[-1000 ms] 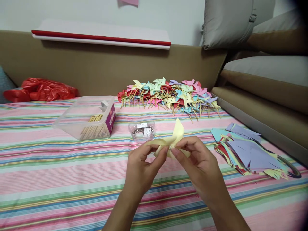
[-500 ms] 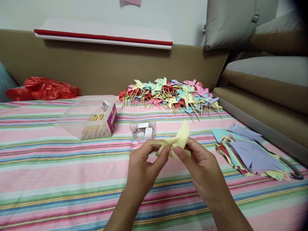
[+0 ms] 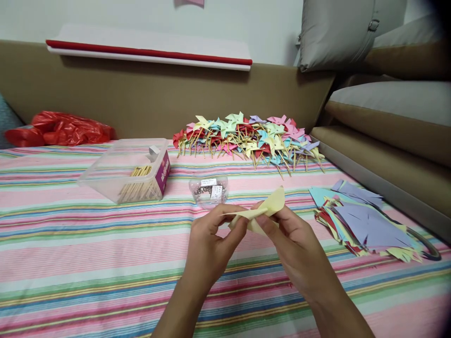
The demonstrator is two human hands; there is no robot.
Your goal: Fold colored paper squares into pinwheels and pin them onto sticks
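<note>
A pale yellow paper pinwheel (image 3: 273,203), its blades partly folded to the middle, is held up between my two hands above the striped cloth. My left hand (image 3: 214,239) pinches its left side with thumb and fingers. On the other side, my right hand (image 3: 294,244) grips it, the thumb pressed near the centre and the fingers behind the paper. Whatever lies under the thumbs is hidden. Just beyond my hands sits a clear plastic bag (image 3: 209,191) of small dark metal pieces with white labels.
A clear plastic box (image 3: 105,171) with wooden sticks (image 3: 139,185) lies at left. Finished pinwheels (image 3: 246,138) are heaped at the back. Cut paper sheets (image 3: 369,225) and scissors (image 3: 428,246) lie at right, beside stacked cushions (image 3: 391,108). A red bag (image 3: 70,129) is far left.
The upright yellow blade has been folded down and to the right, over towards the centre. My right thumb has shifted slightly; both hands stay in nearly the same place.
</note>
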